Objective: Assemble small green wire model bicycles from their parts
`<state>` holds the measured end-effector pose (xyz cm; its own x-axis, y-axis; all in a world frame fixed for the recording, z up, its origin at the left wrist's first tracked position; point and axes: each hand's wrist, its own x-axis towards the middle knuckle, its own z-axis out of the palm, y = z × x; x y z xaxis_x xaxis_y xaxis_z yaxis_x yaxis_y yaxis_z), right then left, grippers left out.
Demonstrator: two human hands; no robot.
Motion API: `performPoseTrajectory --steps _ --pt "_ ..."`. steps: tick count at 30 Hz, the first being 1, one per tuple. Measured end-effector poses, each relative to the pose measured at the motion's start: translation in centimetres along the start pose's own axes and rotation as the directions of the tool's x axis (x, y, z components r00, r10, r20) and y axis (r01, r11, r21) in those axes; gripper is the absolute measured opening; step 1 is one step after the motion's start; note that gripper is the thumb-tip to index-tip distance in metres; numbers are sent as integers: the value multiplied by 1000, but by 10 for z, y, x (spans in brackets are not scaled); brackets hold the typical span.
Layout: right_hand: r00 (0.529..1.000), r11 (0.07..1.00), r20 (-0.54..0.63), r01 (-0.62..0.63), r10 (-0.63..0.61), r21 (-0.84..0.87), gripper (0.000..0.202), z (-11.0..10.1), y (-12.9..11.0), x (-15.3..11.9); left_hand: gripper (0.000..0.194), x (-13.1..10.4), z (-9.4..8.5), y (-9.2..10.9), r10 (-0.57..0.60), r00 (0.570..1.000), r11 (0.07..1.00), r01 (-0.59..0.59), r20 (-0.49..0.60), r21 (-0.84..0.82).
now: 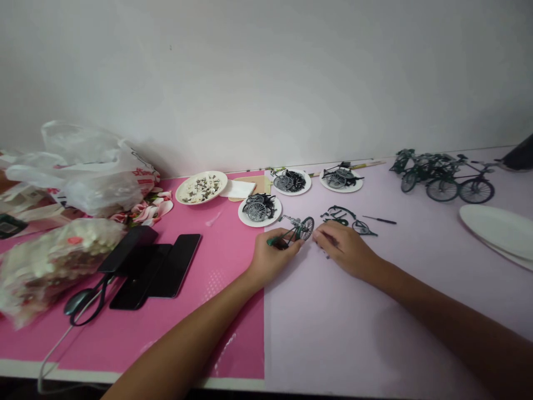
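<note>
My left hand (272, 255) is closed on a small green model bicycle frame (291, 232) that has a spoked wheel fitted at its right end. Just right of that wheel is my right hand (339, 247), its fingertips pinched together; what they hold, if anything, is too small to tell. Green bicycle parts (343, 216) lie behind my right hand, beside a thin black screwdriver (381, 220). Three small white plates hold dark parts and wheels: the left plate (258, 224), the middle plate (291, 192) and the right plate (341, 189).
Model bicycles (477, 190) stand at the back right, near stacked white plates (499, 230). A bowl of small pieces (202, 201) is at the back left. Black phones (177, 266), a bag of pale pieces (58, 261) and a white plastic bag (95, 172) fill the left side.
</note>
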<state>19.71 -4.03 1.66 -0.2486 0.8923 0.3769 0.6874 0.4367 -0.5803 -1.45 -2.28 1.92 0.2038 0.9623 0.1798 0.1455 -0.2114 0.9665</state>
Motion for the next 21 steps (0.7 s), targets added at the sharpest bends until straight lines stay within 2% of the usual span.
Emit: performPoseTrajectory --steps 7,12,15,21 --pt "997 1000 -74 6 -4 24 12 2 2 0 34 0 1 -1 4 1000 1000 -4 -17 -4" --pt "999 1000 -43 22 -21 4 31 3 3 1 34 -1 1 0 -1 1000 1000 1 -6 8" --pt "996 1000 -86 -7 6 -11 38 2 3 2 34 -1 1 2 -9 1000 1000 9 -5 12" --pt "991 999 -136 16 -12 31 24 2 3 2 34 0 0 1 -1 1000 1000 1 -17 -7"
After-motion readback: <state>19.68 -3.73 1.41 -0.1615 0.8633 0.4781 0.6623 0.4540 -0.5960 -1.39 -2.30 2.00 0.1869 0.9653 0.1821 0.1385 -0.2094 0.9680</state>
